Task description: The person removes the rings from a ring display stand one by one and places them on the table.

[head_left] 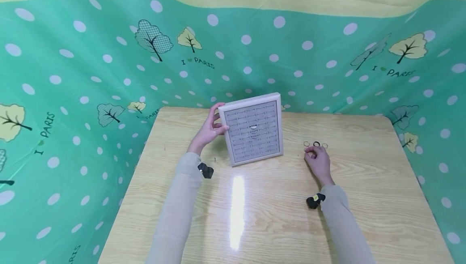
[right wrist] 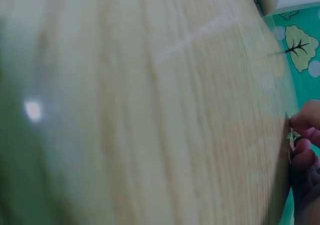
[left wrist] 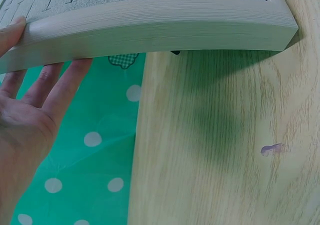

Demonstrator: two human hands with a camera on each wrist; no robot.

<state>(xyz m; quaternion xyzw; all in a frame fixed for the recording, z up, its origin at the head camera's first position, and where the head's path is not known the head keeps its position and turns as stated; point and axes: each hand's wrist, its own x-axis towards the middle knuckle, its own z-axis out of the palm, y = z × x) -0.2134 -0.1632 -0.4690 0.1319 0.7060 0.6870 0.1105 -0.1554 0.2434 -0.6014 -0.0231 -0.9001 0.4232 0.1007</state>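
A white-framed ring display tray (head_left: pixel 267 130) with rows of grey slotted padding stands tilted up on the table, its lower edge near the tabletop. A few rings (head_left: pixel 253 127) sit in its middle slots. My left hand (head_left: pixel 209 129) grips the tray's upper left side, thumb on the front and fingers behind; the left wrist view shows the fingers (left wrist: pixel 65 87) under the frame. My right hand (head_left: pixel 319 162) is low at the table, fingertips together. A small shiny ring (right wrist: pixel 294 134) shows between finger and thumb, mostly hidden. Beyond them lie a black ring (head_left: pixel 316 144) and two thin gold-coloured rings (head_left: pixel 307 143).
The wooden table (head_left: pixel 276 211) runs up to a green dotted cloth (head_left: pixel 247 59) behind and at both sides. A small mark (left wrist: pixel 271 149) shows on the wood near the left hand. Light glares off the table's middle.
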